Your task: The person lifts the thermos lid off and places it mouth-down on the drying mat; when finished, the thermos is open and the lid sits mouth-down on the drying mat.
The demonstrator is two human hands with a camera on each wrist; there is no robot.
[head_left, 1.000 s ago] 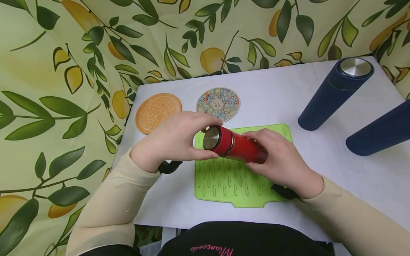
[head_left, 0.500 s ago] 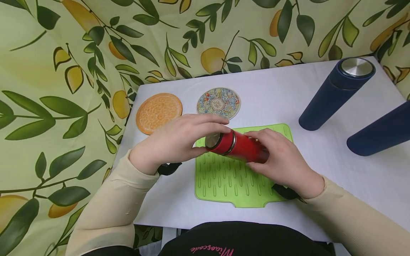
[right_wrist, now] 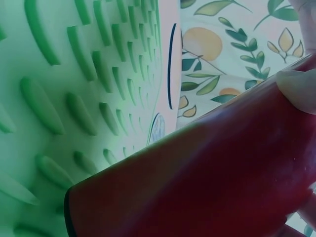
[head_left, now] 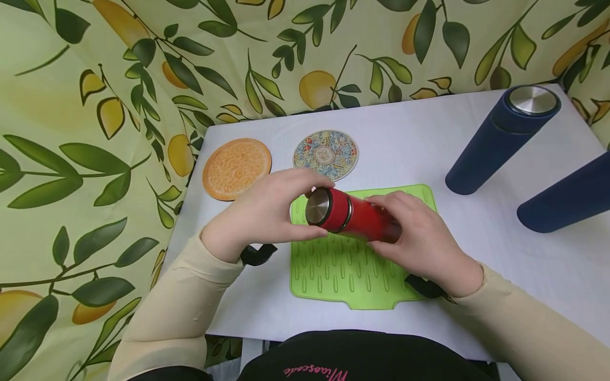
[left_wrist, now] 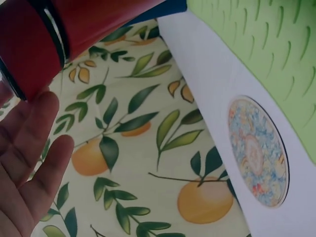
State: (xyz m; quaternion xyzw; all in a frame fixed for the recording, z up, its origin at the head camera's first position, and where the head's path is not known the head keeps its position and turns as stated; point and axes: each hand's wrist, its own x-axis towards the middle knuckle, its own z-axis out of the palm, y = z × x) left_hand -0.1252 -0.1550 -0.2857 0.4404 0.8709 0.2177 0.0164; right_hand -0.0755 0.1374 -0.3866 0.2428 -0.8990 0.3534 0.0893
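Note:
Above the green mat [head_left: 348, 272], a red thermos [head_left: 367, 219] is held tilted, its steel-topped lid [head_left: 337, 210] facing left. My right hand [head_left: 424, 243] grips the lower body from the right side. Around the lid curve the thumb and fingers of my left hand [head_left: 267, 209]. In the left wrist view the fingertips [left_wrist: 47, 106] meet the edge of the red lid [left_wrist: 27, 49]. The right wrist view shows the red body [right_wrist: 207, 173] up close, with its dark base rim over the mat. The lid sits on the body, with a shiny ring at the seam.
Two tall navy thermoses [head_left: 491, 140] [head_left: 567, 193] stand at the right of the white table [head_left: 400, 132]. Behind the mat lie an orange round mat [head_left: 236, 169] and a colourful patterned round coaster [head_left: 329, 153]. A leaf-print cloth [head_left: 267, 47] covers the wall behind.
My left hand reached farther over the lid half a second ago, then drew back, uncovering the steel top. The right hand and the red thermos have barely moved.

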